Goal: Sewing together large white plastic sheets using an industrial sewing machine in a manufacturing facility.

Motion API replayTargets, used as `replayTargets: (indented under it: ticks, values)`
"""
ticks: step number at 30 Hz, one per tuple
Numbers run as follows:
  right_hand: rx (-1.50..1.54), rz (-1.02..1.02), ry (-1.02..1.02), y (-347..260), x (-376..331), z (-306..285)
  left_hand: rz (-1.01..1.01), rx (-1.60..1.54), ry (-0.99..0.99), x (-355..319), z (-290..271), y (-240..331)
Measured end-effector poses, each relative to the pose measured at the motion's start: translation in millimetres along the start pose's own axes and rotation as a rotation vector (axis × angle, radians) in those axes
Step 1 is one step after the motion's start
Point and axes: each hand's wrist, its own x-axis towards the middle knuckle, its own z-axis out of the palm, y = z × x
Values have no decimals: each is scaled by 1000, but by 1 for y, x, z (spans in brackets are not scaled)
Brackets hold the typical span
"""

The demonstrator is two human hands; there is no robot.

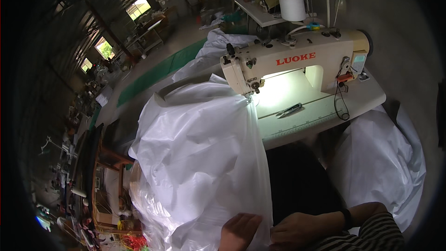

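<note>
A large, shiny white fabric sheet (200, 158) hangs in folds from the needle area of a sewing machine (297, 56) down toward me. Low in the view, my left hand (240, 230) is closed on the sheet near its right edge, fingers bent together. Just to its right, my right hand (297, 230) pinches that same edge, a dark band around its wrist. The fingertips of both hands are partly hidden. Far from my hands, thread snips (289, 110) lie on the lit machine bed.
More white fabric (376, 158) hangs in a heap at the right of the table. A white thread cone (292, 7) stands behind the machine. At the left are a wooden frame (109, 162) and cluttered goods; a green strip (160, 69) runs along the floor farther back.
</note>
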Motion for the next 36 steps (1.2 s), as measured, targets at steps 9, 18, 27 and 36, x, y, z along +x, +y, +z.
replayTargets:
  ticks: [9,18,27,36]
  values:
    - [-233,3,-14,-3,-2,9,-173,-294,13,-9,21,1]
    - [-166,-45,259,50,0,-8,-376,-334,50,-9,18,2]
    - [1042,985,519,156,16,12,-71,-186,-213,25,32,4]
    - [-815,862,80,178,63,-37,-225,-288,-367,35,44,-18]
